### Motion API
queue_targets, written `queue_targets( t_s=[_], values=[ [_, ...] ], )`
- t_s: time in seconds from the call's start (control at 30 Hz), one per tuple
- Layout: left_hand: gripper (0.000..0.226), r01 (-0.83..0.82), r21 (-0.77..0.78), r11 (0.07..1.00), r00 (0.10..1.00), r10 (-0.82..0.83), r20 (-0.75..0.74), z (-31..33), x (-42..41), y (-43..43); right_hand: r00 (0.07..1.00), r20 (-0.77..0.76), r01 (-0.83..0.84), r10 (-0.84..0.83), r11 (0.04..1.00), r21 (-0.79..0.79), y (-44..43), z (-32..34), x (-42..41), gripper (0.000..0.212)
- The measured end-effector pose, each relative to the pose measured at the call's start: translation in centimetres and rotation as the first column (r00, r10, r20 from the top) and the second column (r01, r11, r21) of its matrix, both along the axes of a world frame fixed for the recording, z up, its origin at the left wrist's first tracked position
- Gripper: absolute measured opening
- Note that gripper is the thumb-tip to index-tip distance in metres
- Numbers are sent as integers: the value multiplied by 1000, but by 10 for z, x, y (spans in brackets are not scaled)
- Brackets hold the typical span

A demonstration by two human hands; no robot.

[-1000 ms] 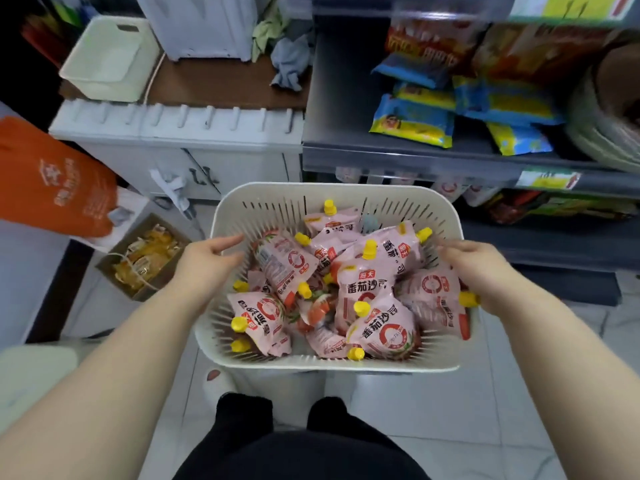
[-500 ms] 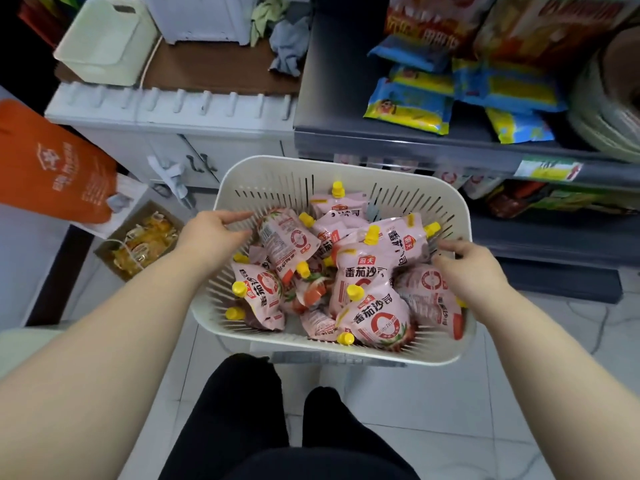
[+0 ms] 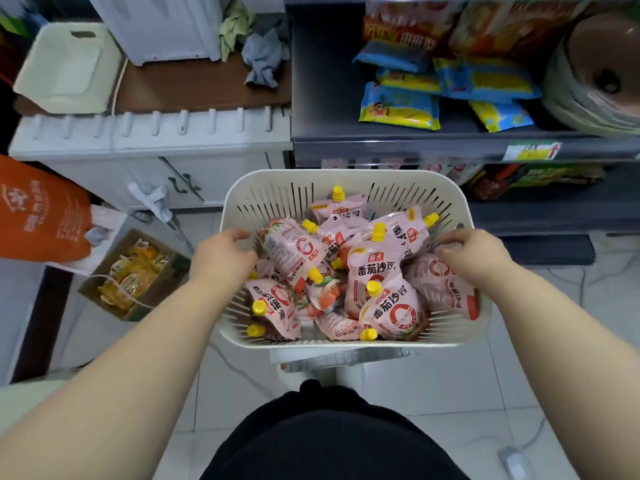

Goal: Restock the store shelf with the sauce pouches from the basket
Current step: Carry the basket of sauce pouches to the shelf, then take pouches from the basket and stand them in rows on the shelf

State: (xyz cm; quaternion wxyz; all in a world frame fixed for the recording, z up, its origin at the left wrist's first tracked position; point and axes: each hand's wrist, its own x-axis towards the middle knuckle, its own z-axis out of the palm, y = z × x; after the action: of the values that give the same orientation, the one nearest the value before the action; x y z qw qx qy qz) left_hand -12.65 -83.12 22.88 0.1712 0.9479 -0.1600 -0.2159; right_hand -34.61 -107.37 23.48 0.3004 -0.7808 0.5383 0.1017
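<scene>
Left grip [image 3: 221,259] curls over left rim of basket [image 3: 346,175], right grip [image 3: 472,256] over right rim. Both hold the basket, frame centre, above tiled floor. Pouches [image 3: 374,268] all sit inside it: pink, yellow caps, piled loose at mixed angles. Lower left on floor: open box [image 3: 135,275] of yellow packs. Orange bag [image 3: 38,216] at left edge. Beyond basket, upper right: grey shelf [image 3: 381,147] carrying blue-yellow snack bags [image 3: 398,107]; tier below it too blurred to read. Upper left: table [image 3: 194,88] with cream bin [image 3: 65,64] and crumpled cloths [image 3: 263,57].
</scene>
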Motion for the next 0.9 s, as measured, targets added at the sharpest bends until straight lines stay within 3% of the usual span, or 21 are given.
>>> queue_targets(
  t_s=[0.47,0.73,0.8,0.9],
  values=[
    [44,85,105,991,994,-77,-84,1,-8,5,990,-102,-104,98,993,-55,-4,1,-3,22],
    [52,151,197,969,988,-139,-73,8,-12,17,956,-105,-281,274,957,-65,-15,-2,3,24],
    [54,147,233,961,989,-141,-45,11,-21,17,945,-140,-305,296,951,-48,-15,2,1,26],
    [55,218,362,906,948,-285,142,15,-36,13,916,-217,-362,338,929,-76,-14,10,-8,27]
  ],
)
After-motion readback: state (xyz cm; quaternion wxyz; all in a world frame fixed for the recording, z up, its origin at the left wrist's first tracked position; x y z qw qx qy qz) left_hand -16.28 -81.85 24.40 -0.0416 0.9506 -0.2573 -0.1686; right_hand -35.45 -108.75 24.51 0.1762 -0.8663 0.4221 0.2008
